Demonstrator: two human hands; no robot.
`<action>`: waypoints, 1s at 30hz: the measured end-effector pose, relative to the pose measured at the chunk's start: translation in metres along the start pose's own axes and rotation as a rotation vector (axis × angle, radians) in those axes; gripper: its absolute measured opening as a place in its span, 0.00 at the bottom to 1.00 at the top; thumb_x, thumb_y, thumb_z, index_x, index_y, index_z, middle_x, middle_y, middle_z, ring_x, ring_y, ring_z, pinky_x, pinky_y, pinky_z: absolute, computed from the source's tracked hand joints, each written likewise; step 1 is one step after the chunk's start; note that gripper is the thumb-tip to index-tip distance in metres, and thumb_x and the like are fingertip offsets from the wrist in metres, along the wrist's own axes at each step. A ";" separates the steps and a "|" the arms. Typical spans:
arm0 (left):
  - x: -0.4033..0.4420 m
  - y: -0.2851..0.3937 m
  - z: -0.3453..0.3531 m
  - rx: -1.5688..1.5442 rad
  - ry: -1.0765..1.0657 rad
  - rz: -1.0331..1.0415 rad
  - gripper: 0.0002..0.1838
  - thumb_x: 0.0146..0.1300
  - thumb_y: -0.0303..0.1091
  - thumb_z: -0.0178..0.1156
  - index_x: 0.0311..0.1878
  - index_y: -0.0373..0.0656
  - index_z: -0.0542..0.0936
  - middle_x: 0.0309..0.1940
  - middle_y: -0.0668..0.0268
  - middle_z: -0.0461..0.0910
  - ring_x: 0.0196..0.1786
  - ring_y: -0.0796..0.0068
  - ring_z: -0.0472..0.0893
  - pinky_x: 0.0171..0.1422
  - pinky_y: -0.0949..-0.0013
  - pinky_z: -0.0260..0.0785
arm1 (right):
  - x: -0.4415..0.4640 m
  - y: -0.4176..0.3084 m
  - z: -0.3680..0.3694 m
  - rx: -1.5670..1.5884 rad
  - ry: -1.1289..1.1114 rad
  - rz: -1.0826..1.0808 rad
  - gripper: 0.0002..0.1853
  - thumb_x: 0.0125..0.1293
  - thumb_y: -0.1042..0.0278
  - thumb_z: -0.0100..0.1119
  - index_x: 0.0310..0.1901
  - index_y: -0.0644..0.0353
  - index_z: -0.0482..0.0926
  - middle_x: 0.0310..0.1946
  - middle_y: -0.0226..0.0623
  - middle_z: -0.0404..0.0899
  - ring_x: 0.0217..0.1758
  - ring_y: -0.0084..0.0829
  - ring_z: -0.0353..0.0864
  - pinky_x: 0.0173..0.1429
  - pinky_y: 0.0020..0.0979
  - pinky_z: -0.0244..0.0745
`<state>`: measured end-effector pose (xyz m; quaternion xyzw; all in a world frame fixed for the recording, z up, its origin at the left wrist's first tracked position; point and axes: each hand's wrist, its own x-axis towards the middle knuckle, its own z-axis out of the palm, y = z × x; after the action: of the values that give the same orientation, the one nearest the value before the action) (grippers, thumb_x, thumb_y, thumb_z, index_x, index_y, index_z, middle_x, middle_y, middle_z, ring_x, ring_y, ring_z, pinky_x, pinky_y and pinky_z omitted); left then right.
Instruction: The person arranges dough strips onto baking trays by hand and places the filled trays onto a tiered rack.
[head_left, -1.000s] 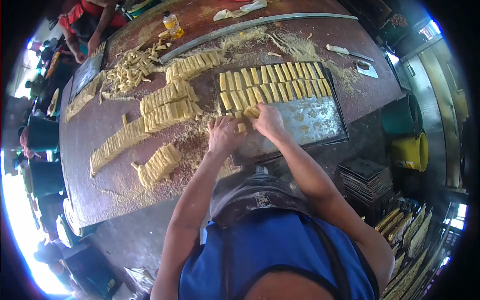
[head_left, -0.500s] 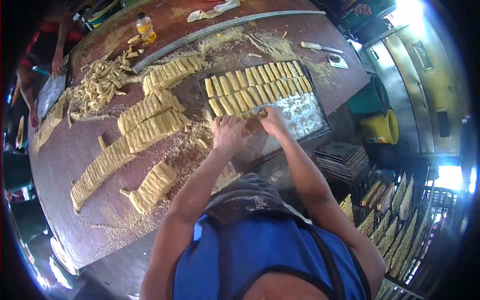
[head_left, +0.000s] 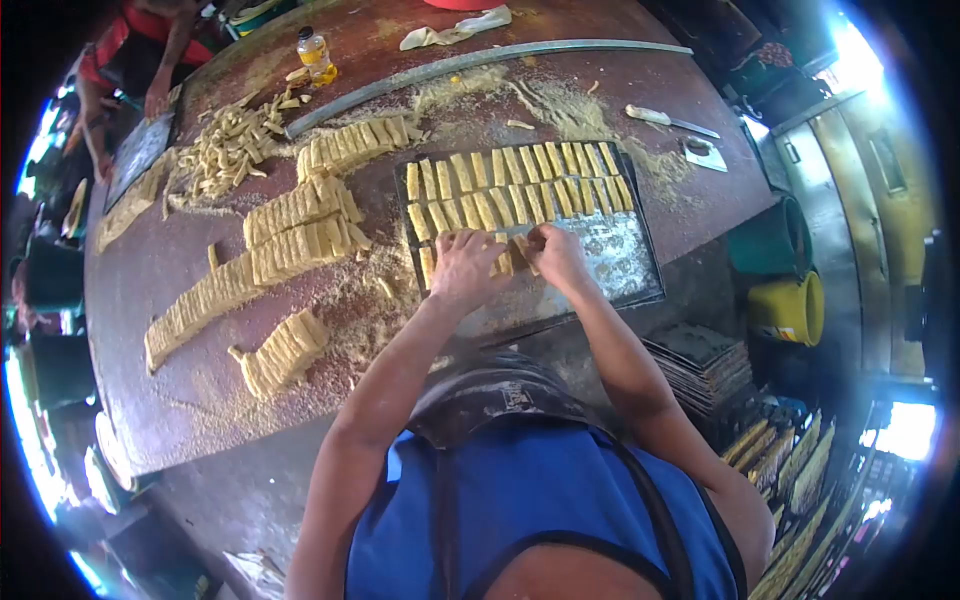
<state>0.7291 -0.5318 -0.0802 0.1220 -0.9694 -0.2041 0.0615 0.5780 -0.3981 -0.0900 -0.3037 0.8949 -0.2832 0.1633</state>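
Pale dough sticks lie side by side in two full rows on a dark, floured baking tray. A third row begins along the near side, where one stick shows left of my hands. My left hand is over this row, fingers curled round several dough sticks that stick out to its right. Close beside it, my right hand pinches a dough stick at the tray's middle. My fingers partly hide the sticks beneath them.
Blocks of cut dough stand left of the tray, with a pile of loose dough scraps beyond. A knife, a long metal bar and a bottle lie farther back. Stacked trays stand lower right. Another person works at upper left.
My hands have moved slightly right along the near row, and a stick at its left end now shows. The whole view has shifted a little. The other person's hands have moved at upper left.
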 end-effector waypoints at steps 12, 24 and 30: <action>-0.110 -0.011 -0.025 0.130 0.511 -0.457 0.16 0.59 0.38 0.70 0.51 0.52 0.86 0.50 0.67 0.84 0.57 0.65 0.79 0.68 0.55 0.58 | 0.018 -0.001 -0.031 0.317 -0.081 -0.223 0.09 0.65 0.63 0.68 0.36 0.62 0.86 0.27 0.38 0.87 0.29 0.27 0.86 0.34 0.32 0.79; -0.239 -0.115 -0.088 0.192 0.574 -0.851 0.23 0.63 0.41 0.67 0.61 0.49 0.79 0.62 0.60 0.77 0.67 0.56 0.72 0.71 0.52 0.58 | -0.017 -0.173 0.141 0.064 -0.097 -1.115 0.16 0.65 0.61 0.65 0.48 0.64 0.82 0.35 0.44 0.87 0.39 0.37 0.87 0.47 0.40 0.82; -0.281 -0.166 -0.111 0.047 0.184 -0.726 0.53 0.38 0.42 0.83 0.71 0.51 0.69 0.70 0.58 0.69 0.75 0.54 0.64 0.78 0.46 0.51 | -0.052 -0.228 0.239 0.303 -0.535 -0.162 0.29 0.57 0.52 0.73 0.47 0.73 0.81 0.41 0.55 0.84 0.43 0.44 0.85 0.51 0.40 0.81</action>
<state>1.0535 -0.6475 -0.0667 0.4767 -0.8579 -0.1786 0.0694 0.8317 -0.6118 -0.1334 -0.4098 0.7407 -0.3355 0.4134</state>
